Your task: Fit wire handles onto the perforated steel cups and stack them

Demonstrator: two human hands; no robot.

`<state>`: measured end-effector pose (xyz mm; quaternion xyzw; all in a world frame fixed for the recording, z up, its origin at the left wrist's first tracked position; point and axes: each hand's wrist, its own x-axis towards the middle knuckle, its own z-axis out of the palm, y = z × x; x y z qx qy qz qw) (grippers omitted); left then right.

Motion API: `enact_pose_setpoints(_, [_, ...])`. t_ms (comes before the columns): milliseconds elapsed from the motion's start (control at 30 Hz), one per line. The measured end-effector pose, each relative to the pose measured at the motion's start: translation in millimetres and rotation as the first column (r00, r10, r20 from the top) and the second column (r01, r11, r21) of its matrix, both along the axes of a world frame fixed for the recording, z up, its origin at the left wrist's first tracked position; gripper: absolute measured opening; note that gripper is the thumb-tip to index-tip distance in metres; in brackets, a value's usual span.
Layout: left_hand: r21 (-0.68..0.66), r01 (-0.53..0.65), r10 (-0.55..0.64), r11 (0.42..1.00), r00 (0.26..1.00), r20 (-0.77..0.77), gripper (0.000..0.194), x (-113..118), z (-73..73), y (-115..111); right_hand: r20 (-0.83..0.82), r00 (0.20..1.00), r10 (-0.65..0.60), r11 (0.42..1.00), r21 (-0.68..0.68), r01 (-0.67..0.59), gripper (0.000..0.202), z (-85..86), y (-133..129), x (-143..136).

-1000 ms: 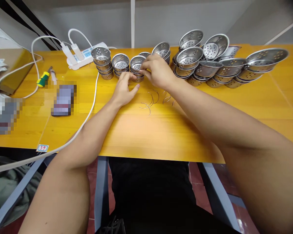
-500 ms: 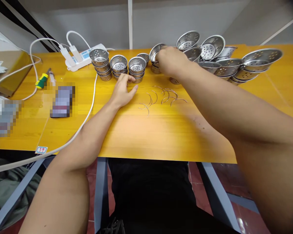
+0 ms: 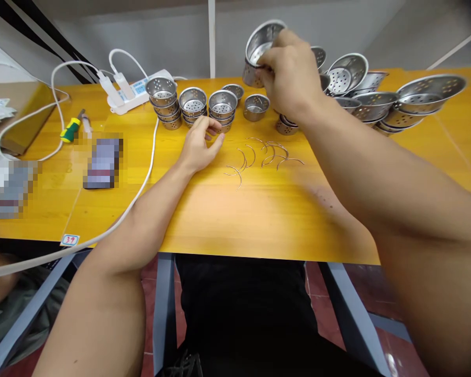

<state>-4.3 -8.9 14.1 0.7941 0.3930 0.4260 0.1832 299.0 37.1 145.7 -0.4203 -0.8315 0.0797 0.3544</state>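
Well left of cups [image 3: 167, 111], label [image 3: 69, 240] ("39").

The right hand [image 3: 292, 73] holds a perforated metal cup [image 3: 259, 48] aloft

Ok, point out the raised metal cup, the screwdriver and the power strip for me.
Raised metal cup [image 3: 259, 43]: head view, on its inner wall.
Screwdriver [image 3: 70, 130]: head view, on its green-and-yellow handle.
Power strip [image 3: 139, 89]: head view, on its socket face.

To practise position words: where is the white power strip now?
In the head view, the power strip lies toward the back left of the table, beside and partly behind the leftmost stack of metal cups.
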Motion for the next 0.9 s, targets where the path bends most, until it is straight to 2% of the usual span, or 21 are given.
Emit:
enact_pose_setpoints(33, [0.008,0.006,-0.006,1.0,1.0,0.02,0.037,2,1.2,-2,0.023,0.984,-0.176,0.983,0.06,0.174,0.027,8.9,-15,-4])
enact_pose_setpoints(67, [0.02,0.012,-0.013,1.0,0.999,0.045,0.045,4,2.9,-5,0.046,0.973,-0.228,0.971,0.082,0.224,0.024,16.6,-31,-8])
enact_pose_setpoints(133, [0.056,0.019,-0.025,0.998,0.994,0.109,0.064,8,8.3,-10,0.039,0.983,-0.178,0.98,0.097,0.173,0.024,25.1,-63,-19])
enact_pose_setpoints(200, [0.095,0.008,-0.023,0.995,0.987,0.159,0.08,12,15.8,-16,0.05,0.998,-0.046,0.997,0.059,0.043,0.026,21.3,-91,-29])
enact_pose_setpoints(267, [0.114,0.003,-0.021,0.993,0.987,0.159,0.091,14,23.1,-20,0.035,0.998,0.057,0.998,-0.014,-0.056,0.033,7.1,-111,-37])
enact_pose_setpoints(333, [0.121,0.034,-0.051,0.992,0.989,0.139,0.1,14,27.2,-21,-0.007,0.994,0.105,0.991,-0.086,-0.106,0.04,-11.2,-123,-43])
enact_pose_setpoints(433, [0.088,0.098,-0.108,0.991,0.987,0.123,0.108,11,25.1,-18,-0.081,0.989,0.122,0.977,-0.165,-0.134,0.047,-31.4,-127,-44])
enact_pose_setpoints(500, [0.035,0.102,-0.105,0.994,0.988,0.113,0.108,9,20.3,-14,-0.111,0.984,0.136,0.964,-0.213,-0.157,0.049,-36.6,-125,-41])
enact_pose_setpoints(667, [-0.041,0.143,-0.137,0.989,0.984,0.114,0.109,7,12.7,-12,-0.084,0.974,0.21,0.93,-0.292,-0.226,0.043,-35.4,-117,-28])
enact_pose_setpoints(900, [-0.059,0.206,-0.2,0.977,0.975,0.096,0.111,8,18.4,-17,0.024,0.976,0.214,0.941,-0.272,-0.2,0.04,-26.5,-115,-11])
